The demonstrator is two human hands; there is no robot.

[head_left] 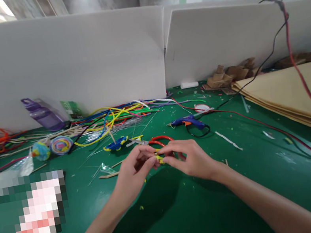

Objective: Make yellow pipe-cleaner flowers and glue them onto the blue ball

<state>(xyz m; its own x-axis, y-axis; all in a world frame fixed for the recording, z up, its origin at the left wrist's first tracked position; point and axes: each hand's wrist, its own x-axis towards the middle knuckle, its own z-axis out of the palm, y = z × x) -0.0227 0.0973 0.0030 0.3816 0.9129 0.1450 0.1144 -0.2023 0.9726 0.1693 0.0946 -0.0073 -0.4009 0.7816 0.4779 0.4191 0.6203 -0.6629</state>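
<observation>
My left hand [133,168] and my right hand [188,158] meet over the green table [191,214], both pinching a small yellow pipe-cleaner piece [159,158] between their fingertips. Just behind the fingers lie red-handled scissors [159,140] with the blades pointing left. A blue and yellow pipe-cleaner shape [116,144] lies a little farther back on the left.
A blue glue gun [189,122] lies behind the hands, its cord and a red cable [302,78] running right. Loose coloured pipe cleaners [113,116], sticks, two yarn balls [61,144] and a purple bottle [41,114] crowd the back left. Tan sheets [296,95] are stacked right. White partitions [74,66] stand behind.
</observation>
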